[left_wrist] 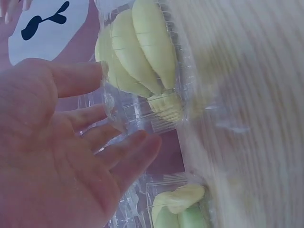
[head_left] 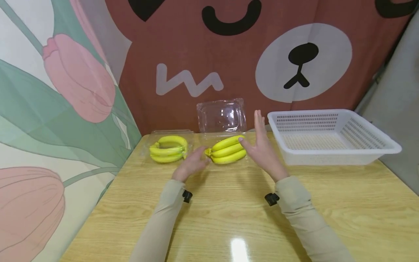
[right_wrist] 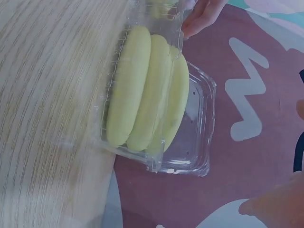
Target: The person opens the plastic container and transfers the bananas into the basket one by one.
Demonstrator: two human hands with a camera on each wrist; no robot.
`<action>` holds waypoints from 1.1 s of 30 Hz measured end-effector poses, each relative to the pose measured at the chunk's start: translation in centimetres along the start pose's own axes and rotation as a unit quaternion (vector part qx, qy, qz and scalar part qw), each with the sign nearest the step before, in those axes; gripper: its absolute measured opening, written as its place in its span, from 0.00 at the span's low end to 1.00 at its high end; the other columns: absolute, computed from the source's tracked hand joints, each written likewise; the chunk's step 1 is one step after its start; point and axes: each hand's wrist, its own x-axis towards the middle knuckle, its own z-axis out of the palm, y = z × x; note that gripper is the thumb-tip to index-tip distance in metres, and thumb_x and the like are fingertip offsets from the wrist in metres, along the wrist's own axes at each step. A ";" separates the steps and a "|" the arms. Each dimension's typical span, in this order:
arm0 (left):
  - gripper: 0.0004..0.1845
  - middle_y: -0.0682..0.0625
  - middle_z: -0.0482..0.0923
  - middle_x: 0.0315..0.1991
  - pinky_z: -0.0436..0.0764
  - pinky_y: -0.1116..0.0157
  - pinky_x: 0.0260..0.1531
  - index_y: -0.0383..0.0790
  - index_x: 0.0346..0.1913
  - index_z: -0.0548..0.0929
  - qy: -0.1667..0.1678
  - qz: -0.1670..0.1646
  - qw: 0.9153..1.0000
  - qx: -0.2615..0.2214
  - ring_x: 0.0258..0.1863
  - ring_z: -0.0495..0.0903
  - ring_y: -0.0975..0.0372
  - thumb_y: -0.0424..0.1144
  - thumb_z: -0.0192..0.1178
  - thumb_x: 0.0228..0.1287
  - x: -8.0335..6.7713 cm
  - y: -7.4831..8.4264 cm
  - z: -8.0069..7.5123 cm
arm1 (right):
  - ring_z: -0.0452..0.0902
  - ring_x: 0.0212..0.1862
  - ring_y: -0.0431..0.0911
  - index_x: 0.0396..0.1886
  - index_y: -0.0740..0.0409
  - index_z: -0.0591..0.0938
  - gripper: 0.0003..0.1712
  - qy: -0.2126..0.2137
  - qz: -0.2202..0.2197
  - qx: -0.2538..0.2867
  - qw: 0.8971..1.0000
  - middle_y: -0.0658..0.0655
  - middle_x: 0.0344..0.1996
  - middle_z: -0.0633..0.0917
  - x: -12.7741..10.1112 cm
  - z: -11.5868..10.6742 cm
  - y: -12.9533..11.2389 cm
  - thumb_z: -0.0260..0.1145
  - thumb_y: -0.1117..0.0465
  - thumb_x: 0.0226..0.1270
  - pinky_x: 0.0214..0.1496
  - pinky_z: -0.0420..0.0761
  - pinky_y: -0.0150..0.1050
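A bunch of yellow bananas [head_left: 227,149] lies in an open clear plastic clamshell whose lid [head_left: 222,116] stands up behind it. My left hand [head_left: 195,161] is open, its fingertips at the bunch's left end. My right hand [head_left: 262,143] is open with straight fingers at the bunch's right end, thumb close to the fruit. The left wrist view shows my open left palm [left_wrist: 61,156] beside the tray holding the bananas [left_wrist: 137,52]. In the right wrist view the bananas [right_wrist: 147,95] fill the tray, with the lid [right_wrist: 194,137] beyond them. Neither hand holds anything.
A second bunch of bananas [head_left: 168,148] sits in a closed clear clamshell to the left. A white perforated plastic basket [head_left: 340,125] stands at the back right of the wooden table [head_left: 229,218]. Printed curtains hang close behind and to the left.
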 end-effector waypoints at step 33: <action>0.45 0.44 0.30 0.79 0.48 0.47 0.71 0.42 0.79 0.38 0.005 -0.058 0.996 0.074 0.76 0.39 0.47 0.61 0.45 0.73 0.1 0.3 1.7 | 0.52 0.74 0.61 0.75 0.59 0.62 0.33 -0.240 -0.075 -0.300 0.920 0.64 0.74 0.61 4.0 4.6 2.0 0.58 0.65 0.73 0.72 0.46 0.65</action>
